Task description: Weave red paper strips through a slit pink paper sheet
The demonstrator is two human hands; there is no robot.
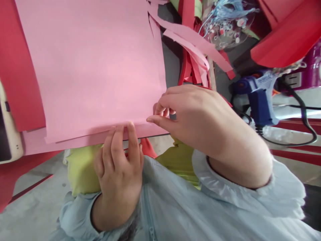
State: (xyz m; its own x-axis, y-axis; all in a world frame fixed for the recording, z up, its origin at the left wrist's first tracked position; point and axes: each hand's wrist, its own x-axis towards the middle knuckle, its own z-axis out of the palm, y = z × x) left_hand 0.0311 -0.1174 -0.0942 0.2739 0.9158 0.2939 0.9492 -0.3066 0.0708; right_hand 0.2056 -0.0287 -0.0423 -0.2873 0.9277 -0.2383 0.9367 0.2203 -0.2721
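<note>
A large pink paper sheet [95, 63] lies in front of me, its near edge folded over into a narrow band. My left hand [119, 167] reaches up from below, its fingertips held together and pressing that folded near edge. My right hand [190, 113] curls over the sheet's near right corner, with fingers bent and thumb pinched against the paper. Both wrists come out of pale blue sleeves.
Red paper [17, 83] lies under the pink sheet at left. Pink and red paper strips [195, 47] pile up at the upper middle. A blue glue gun [258, 97] with a black cord stands at right. A phone [7, 134] rests at the left edge.
</note>
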